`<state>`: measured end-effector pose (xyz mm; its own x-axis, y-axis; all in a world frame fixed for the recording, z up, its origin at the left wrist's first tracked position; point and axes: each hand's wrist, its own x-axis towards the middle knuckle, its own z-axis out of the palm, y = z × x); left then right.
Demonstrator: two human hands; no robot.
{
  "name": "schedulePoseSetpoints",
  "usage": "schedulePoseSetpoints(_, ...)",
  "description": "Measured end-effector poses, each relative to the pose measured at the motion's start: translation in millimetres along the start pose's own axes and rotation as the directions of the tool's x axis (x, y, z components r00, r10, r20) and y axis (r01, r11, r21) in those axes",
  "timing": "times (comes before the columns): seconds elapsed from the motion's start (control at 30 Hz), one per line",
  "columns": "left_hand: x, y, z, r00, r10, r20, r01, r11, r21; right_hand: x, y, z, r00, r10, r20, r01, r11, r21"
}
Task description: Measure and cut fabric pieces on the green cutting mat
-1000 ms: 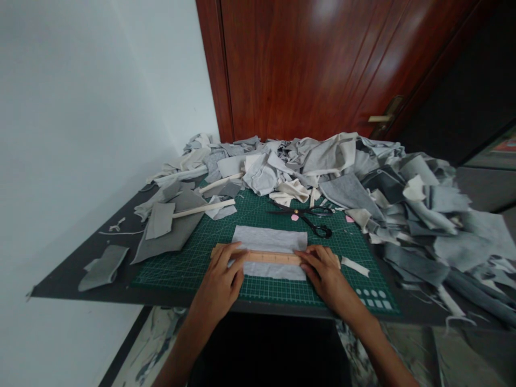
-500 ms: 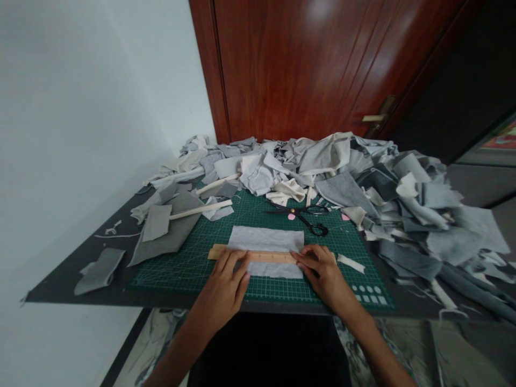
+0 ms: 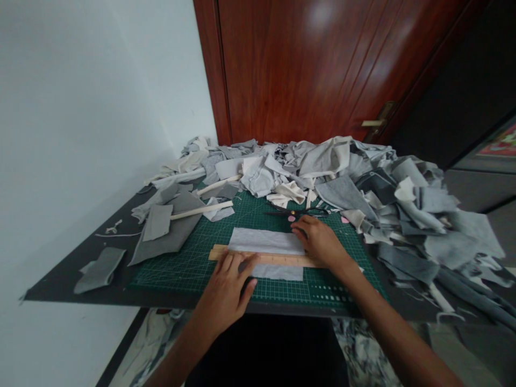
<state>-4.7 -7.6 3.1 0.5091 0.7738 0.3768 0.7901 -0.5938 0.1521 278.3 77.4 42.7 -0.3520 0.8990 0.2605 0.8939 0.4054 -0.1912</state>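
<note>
A wooden ruler (image 3: 282, 259) lies across a light grey piece of cloth (image 3: 264, 239) on the green cutting mat (image 3: 245, 207). My left hand (image 3: 230, 285) rests on the ruler's left part, fingertips pressing it down and the thumb spread away. My right hand (image 3: 320, 242) is over the cloth's upper right corner, its curved fingers reaching toward a small pink piece (image 3: 291, 219), perhaps tailor's chalk. The pink piece lies beside the black scissors (image 3: 282, 213); whether the fingertips touch it is unclear. My right hand covers the scissors' lower handle.
Heaped grey and white fabric scraps (image 3: 258, 174) line the table's back and right side. Grey cloth pieces (image 3: 161, 231) and a cream strip (image 3: 201, 209) lie at the left. A second pink piece (image 3: 344, 220) sits by the right heap. The dark table's front edge (image 3: 161, 305) is near me.
My right hand has left the ruler and moved up and slightly left toward the pink piece by the scissors. My left hand stays on the ruler, its thumb now spread lower.
</note>
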Motion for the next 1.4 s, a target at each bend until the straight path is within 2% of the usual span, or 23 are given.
schedulePoseSetpoints(0.13, -3, 0, 3, 0.999, -0.035, -0.033, 0.034, 0.999, -0.034, 29, 6, 14, 0.988, 0.153, 0.03, -0.149, 0.984, -0.101)
schedulePoseSetpoints(0.3, -4, -2, 7, 0.994, -0.084, -0.07, 0.076, 0.991, -0.114, 33, 2, 20, 0.979, 0.201, -0.041, -0.205, 0.972, -0.113)
schedulePoseSetpoints(0.37, -3, -5, 8, 0.988, -0.11, -0.11, 0.094, 0.985, -0.148, 23, -1, 15, 0.99, 0.11, -0.093, -0.113, 0.993, -0.018)
schedulePoseSetpoints(0.43, -2, -11, 8, 0.978, -0.142, -0.153, 0.117, 0.98, -0.163, 7, -4, 9, 0.988, -0.087, -0.126, 0.1, 0.99, 0.1)
schedulePoseSetpoints(0.5, -1, -21, 6, 0.972, -0.157, -0.173, 0.131, 0.98, -0.149, -11, -6, 6, 0.952, -0.287, -0.102, 0.301, 0.937, 0.175)
schedulePoseSetpoints(0.57, 0, -34, 2, 0.982, -0.128, -0.141, 0.111, 0.986, -0.125, -29, -7, 7, 0.925, -0.378, -0.045, 0.379, 0.904, 0.2)
schedulePoseSetpoints(0.7, 3, -60, -8, 1.0, 0.004, -0.002, -0.004, 0.986, -0.165, -47, -4, 19, 0.932, -0.363, -0.013, 0.356, 0.904, 0.235)
schedulePoseSetpoints(0.8, 7, -73, -13, 0.998, 0.054, 0.031, -0.047, 0.981, -0.187, -47, -1, 26, 0.942, -0.335, -0.025, 0.327, 0.896, 0.3)
schedulePoseSetpoints(1.0, 4, -94, -16, 0.993, 0.113, 0.038, -0.104, 0.976, -0.192, -44, -2, 27, 0.95, -0.308, -0.05, 0.303, 0.87, 0.388)
schedulePoseSetpoints(1.2, -4, -124, -10, 0.987, 0.158, 0.008, -0.154, 0.972, -0.178, -46, -2, 27, 0.955, -0.291, -0.051, 0.288, 0.878, 0.382)
schedulePoseSetpoints(1.4, -3, -130, -6, 0.983, 0.183, -0.021, -0.183, 0.952, -0.245, -45, -3, 27, 0.951, -0.303, -0.068, 0.306, 0.873, 0.38)
